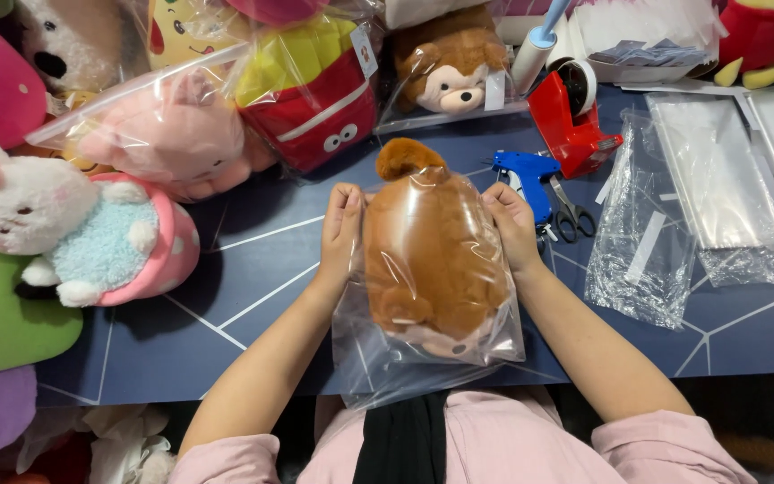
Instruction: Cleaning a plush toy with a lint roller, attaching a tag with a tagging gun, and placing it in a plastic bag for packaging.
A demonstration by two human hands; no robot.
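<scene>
A brown plush toy lies inside a clear plastic bag on the dark blue table, its tail end sticking out of the bag's far opening. My left hand grips the bag's left edge near the opening. At the right edge of the same opening, my right hand holds the bag. The bag's closed end hangs over the table's near edge toward my lap.
Bagged plush toys crowd the far left: a pink pig, a red fries toy, a brown monkey. A white and blue bunny lies left. A red tape dispenser, blue tagging gun, scissors and empty clear bags lie right.
</scene>
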